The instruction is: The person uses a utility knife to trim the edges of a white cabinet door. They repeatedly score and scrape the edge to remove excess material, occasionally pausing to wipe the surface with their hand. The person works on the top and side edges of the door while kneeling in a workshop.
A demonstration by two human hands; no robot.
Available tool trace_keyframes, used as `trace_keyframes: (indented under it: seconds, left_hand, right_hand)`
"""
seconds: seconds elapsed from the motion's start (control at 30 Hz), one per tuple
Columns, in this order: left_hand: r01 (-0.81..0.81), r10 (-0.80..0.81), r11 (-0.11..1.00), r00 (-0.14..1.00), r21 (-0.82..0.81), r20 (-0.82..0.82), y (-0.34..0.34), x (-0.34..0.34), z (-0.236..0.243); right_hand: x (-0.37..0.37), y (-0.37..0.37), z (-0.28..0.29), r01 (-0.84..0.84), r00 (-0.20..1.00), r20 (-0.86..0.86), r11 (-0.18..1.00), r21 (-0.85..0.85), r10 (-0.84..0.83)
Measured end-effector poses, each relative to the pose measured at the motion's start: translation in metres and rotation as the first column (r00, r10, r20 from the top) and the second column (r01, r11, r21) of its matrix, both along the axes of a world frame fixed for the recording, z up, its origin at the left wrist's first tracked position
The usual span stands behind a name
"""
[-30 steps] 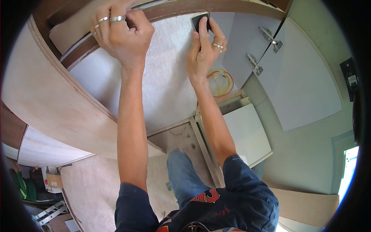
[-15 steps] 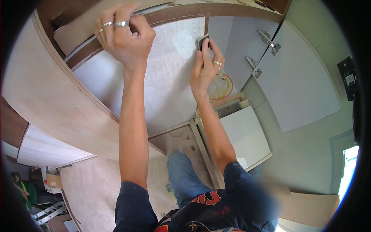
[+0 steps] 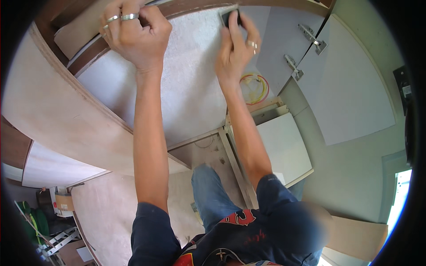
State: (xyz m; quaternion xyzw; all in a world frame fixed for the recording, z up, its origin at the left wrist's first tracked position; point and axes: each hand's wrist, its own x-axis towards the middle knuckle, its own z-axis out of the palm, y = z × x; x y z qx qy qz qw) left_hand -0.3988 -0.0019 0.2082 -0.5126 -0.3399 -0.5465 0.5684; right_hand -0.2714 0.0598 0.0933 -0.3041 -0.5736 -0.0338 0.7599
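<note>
My left hand (image 3: 136, 35), with rings on its fingers, is curled over the brown wooden rail (image 3: 191, 8) along the top of the cabinet opening. What its fingertips touch is hidden. My right hand (image 3: 235, 57) pinches a small flat block (image 3: 227, 18) with a dark face and a pale edge. That block lies against the top right corner of the pale back panel (image 3: 191, 57), close under the rail. Motion blurs the right fingers slightly.
A grey cabinet door (image 3: 346, 88) stands open at right on metal hinges (image 3: 313, 39). Coiled red and yellow wires (image 3: 266, 88) hang beside my right wrist. A white panel (image 3: 284, 146) lies below. The curved plywood front (image 3: 75, 111) runs along the left; a ladder (image 3: 57, 244) is at lower left.
My right hand has moved up along the panel's right edge with the block, toward the rail. The left hand keeps its grip; the whole view has shifted slightly.
</note>
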Motion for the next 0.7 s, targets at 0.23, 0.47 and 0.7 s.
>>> trace_keyframes:
  seconds: [0.23,0.47,0.7]
  left_hand:
    - [-0.054,0.054,0.994,0.999,0.092,-0.002,0.015,-0.016,0.003]
    - [-0.075,0.075,0.994,0.997,0.074,0.004,0.014,-0.014,0.002]
    - [0.010,-0.006,0.997,0.999,0.075,-0.051,0.004,-0.002,0.008]
  right_hand:
    - [0.003,0.003,-0.002,-0.009,1.000,-0.015,1.000,0.024,0.010]
    - [0.006,-0.012,-0.036,-0.005,1.000,0.017,0.999,-0.044,0.006]
    - [0.003,-0.001,-0.039,-0.016,1.000,-0.008,1.000,-0.012,0.016]
